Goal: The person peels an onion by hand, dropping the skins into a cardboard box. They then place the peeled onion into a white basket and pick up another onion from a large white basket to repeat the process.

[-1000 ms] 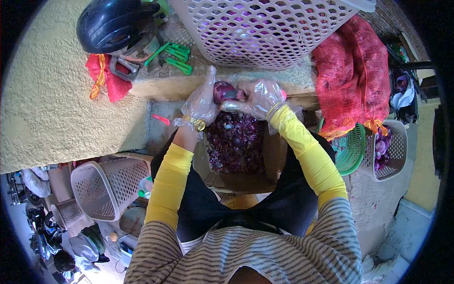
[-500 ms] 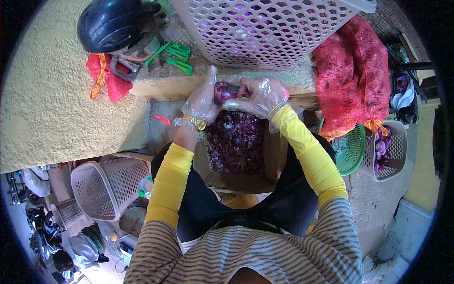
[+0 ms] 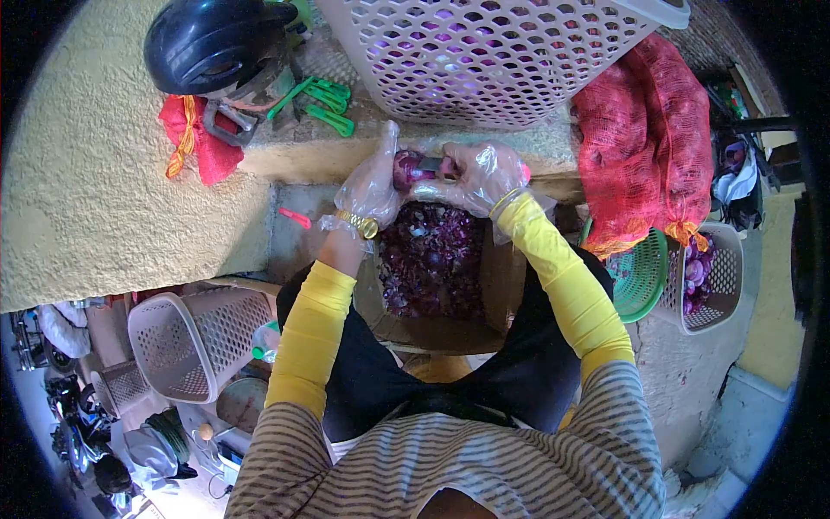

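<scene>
Holding a red onion (image 3: 407, 170) in our left hand (image 3: 367, 192), we keep that grip closed against its side, though how the fingers wrap beneath it we cannot tell. Our right hand (image 3: 484, 176) is folded round a knife (image 3: 430, 163), its blade appearing to rest against the onion. Clear plastic gloves cover both hands, and a gold watch (image 3: 369, 228) circles our left wrist. We have the onion above the far end of a cardboard box (image 3: 502, 285), between our legs, filled with purple onion skins (image 3: 432, 264). Beyond our hands, a pale perforated basket (image 3: 467, 115) with onions stands on a ledge (image 3: 303, 162), flanked by green clips (image 3: 329, 122) and a dark helmet (image 3: 203, 48) on our left, and red mesh sacks (image 3: 644, 147) on our right. Near the sacks are a green basket (image 3: 642, 281) and a crate (image 3: 731, 277) of onions.
</scene>
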{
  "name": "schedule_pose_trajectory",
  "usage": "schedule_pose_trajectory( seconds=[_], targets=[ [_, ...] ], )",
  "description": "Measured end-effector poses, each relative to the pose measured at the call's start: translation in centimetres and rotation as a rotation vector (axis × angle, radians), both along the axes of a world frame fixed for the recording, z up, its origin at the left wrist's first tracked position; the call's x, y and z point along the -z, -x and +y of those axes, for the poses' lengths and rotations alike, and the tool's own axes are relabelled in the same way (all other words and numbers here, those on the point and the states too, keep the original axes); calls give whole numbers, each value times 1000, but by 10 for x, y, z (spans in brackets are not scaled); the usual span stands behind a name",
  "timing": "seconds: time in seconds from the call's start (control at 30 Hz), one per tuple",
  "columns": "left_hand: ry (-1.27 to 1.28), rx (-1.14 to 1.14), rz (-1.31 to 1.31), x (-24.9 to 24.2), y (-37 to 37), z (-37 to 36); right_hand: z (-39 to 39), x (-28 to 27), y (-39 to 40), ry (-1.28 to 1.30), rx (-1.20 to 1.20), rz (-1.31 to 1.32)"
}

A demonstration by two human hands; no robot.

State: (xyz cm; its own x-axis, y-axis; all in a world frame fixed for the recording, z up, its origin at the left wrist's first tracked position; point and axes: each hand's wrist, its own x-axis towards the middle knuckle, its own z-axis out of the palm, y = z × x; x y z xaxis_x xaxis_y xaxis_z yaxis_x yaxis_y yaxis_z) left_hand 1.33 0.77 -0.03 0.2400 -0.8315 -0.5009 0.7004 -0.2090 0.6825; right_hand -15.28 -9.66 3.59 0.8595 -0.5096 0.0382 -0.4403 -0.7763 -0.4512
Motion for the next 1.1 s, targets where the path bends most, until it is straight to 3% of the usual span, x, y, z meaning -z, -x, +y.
schedule_pose_trajectory(
  seconds=[0.2, 0.5, 0.63, 0.8, 1.0, 1.1],
  targets=[
    [11, 6, 9, 4, 0, 0, 5, 2, -2, 45, 13, -160],
    [-9, 40, -156, 16, -8, 1, 7, 10, -3, 153, -52, -118],
    [40, 50, -120, 13, -12, 0, 1, 13, 0, 82, -31, -123],
    [218, -18, 292, 10, -5, -1, 0, 10, 0, -21, 97, -197],
    [241, -3, 499, 3, 0, -2, -6, -2, -2, 111, 77, -168],
    [181, -45, 475, 2, 2, -3, -8, 3, -3, 138, 57, -220]
  ],
)
